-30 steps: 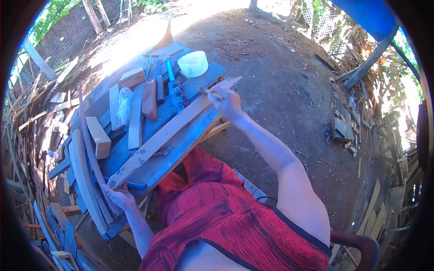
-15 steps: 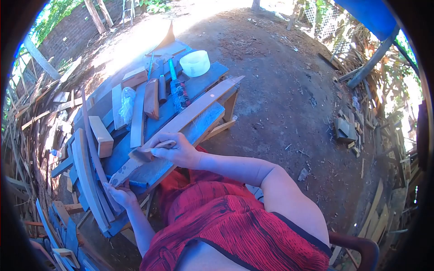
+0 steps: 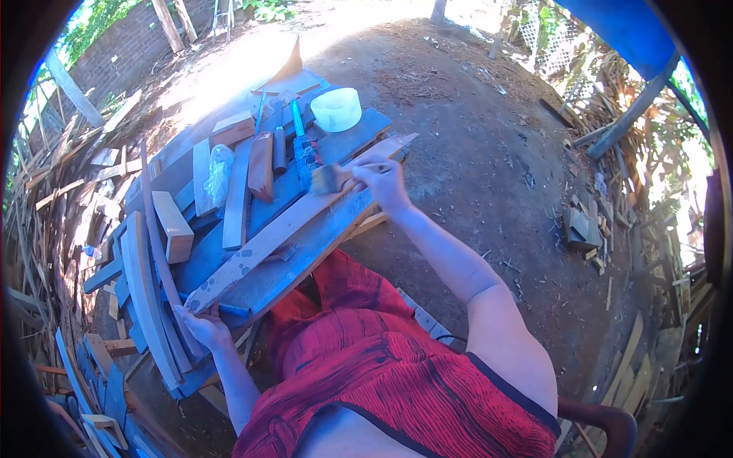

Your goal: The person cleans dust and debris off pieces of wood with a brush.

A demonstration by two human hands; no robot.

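My left hand (image 3: pixel 208 327) grips the near end of a long wooden board (image 3: pixel 263 243), which lies slantwise over the worktable. Dark round spots mark the board's near part. In my right hand (image 3: pixel 384 183) is a brush (image 3: pixel 330 180) with a wooden handle, its bristles over the board's far half. Beyond the board lie a blue-and-red bottle (image 3: pixel 307 153), a white bowl (image 3: pixel 336 111), a clear plastic bag (image 3: pixel 220 172) and several wood pieces. Curved wooden strips (image 3: pixel 146 298) lie just left of my left hand.
The worktable (image 3: pixel 347 149) stands on a dirt floor (image 3: pixel 473 153). Scrap wood is piled at the left (image 3: pixel 46 229) and at the right. A small block (image 3: pixel 582 227) rests on the ground at the right. A curved chair arm (image 3: pixel 611 416) is at the lower right.
My right hand has moved with the brush up and right along the board, away from its near end. My left hand has stayed at the near end.
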